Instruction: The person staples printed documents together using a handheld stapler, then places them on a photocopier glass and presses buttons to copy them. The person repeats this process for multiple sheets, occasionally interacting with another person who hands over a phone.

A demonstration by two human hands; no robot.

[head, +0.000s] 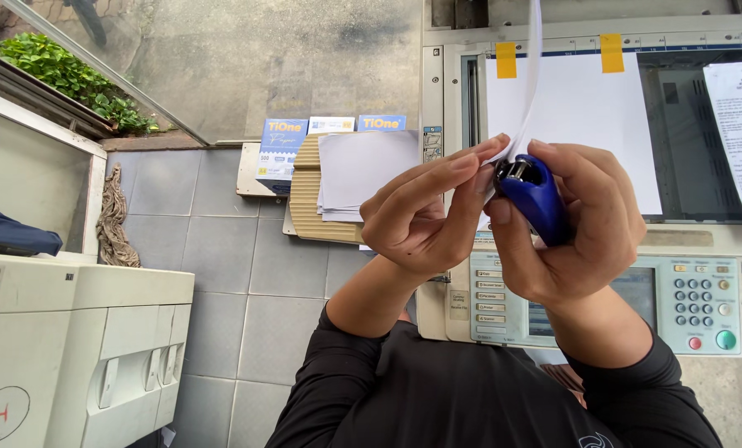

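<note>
My right hand [570, 228] grips a blue stapler [537, 195] with its metal jaw at the corner of a thin stack of white sheets [530, 75] that stands upright. My left hand [425, 211] pinches that same corner of the sheets right beside the stapler's jaw. Both hands are raised over the open glass of a photocopier [695, 141], where a white sheet [578, 116] lies held by two yellow tape tabs.
The copier's control panel [703, 303] with keypad and green button lies below my hands. A printed page [740, 124] rests at the right. On the tiled floor sit paper ream boxes [284, 149] and a cardboard stack with loose sheets [346, 182]. Another white machine [72, 348] stands at left.
</note>
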